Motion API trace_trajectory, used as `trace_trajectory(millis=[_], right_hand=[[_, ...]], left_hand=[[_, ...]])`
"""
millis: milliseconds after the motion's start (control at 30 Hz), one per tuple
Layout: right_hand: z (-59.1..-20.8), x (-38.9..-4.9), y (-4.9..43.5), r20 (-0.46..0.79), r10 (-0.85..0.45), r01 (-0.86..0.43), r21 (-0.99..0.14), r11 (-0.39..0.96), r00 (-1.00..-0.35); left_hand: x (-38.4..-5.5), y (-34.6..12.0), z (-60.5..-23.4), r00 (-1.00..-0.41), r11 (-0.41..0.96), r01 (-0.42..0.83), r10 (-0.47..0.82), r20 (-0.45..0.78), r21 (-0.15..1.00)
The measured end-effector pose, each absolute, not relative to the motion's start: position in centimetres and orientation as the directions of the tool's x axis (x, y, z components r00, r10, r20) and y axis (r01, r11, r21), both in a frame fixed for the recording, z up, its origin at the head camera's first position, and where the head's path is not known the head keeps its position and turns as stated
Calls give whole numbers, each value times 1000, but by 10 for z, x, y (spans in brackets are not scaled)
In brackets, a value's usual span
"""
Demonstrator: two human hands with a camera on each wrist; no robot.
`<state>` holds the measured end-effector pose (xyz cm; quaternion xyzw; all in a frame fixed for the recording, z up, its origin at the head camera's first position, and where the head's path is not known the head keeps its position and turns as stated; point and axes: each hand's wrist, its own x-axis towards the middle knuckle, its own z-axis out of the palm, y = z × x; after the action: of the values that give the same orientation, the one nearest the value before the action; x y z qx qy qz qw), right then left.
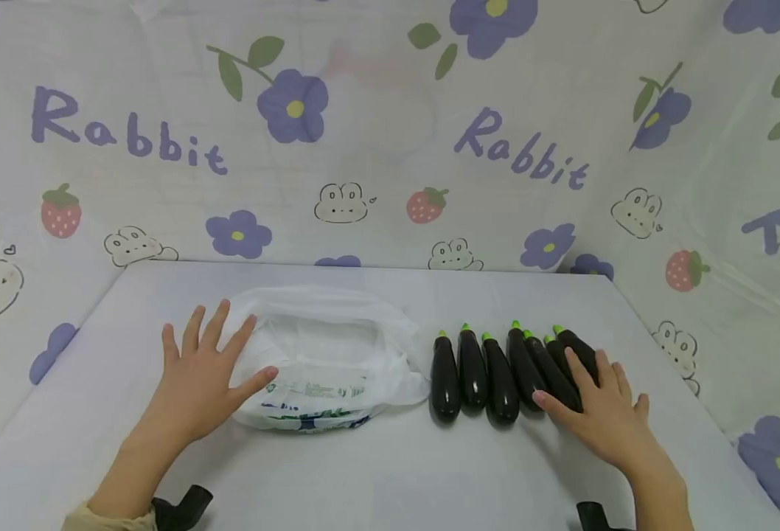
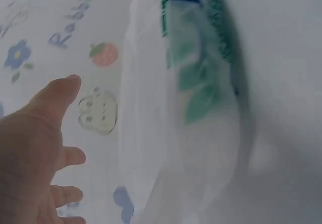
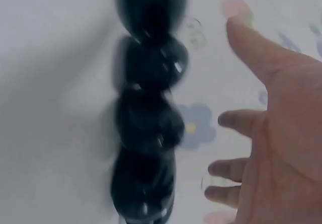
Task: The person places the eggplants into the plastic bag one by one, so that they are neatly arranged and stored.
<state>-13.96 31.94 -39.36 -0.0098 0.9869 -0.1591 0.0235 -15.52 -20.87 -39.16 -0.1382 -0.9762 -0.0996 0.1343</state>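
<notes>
A white plastic bag (image 1: 337,301) with green and blue print lies on the table, its mouth spread wide. My left hand (image 1: 200,383) hovers at the bag's left side with fingers spread. In the left wrist view, the hand (image 2: 30,148) is apart from the bag (image 2: 176,148). Several glossy black eggplants (image 1: 446,383) with bright green stem ends lie in a row right of the bag. Over the rightmost ones is my right hand (image 1: 602,417), fingers spread, partly hiding them. The right wrist view shows a gap between that hand (image 3: 292,123) and the blurred eggplants (image 3: 151,118).
The white tabletop (image 1: 390,472) carries the bag and the eggplants. A patterned cloth (image 1: 377,133) with flowers, strawberries and rabbits hangs behind and along the sides. Black wrist-mount parts (image 1: 187,509) show near the bottom edge.
</notes>
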Motion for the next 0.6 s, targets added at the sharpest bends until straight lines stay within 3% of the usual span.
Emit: trace_trajectory(millis=[200,400,600], right_hand=[[-386,-147,359,37,-41,-53,-415,908,-998],[-392,-152,374,116,-48,-99,-481,871,-992],[-402,-159,388,92,-36,-83,-570,818,-995]], left_hand=[[-141,-247,-393,-920,886,292,158,359,360],[-134,-269,-406,-957,828,252,137,256,501],[-135,-271,-423,-963,783,256,152,225,567]])
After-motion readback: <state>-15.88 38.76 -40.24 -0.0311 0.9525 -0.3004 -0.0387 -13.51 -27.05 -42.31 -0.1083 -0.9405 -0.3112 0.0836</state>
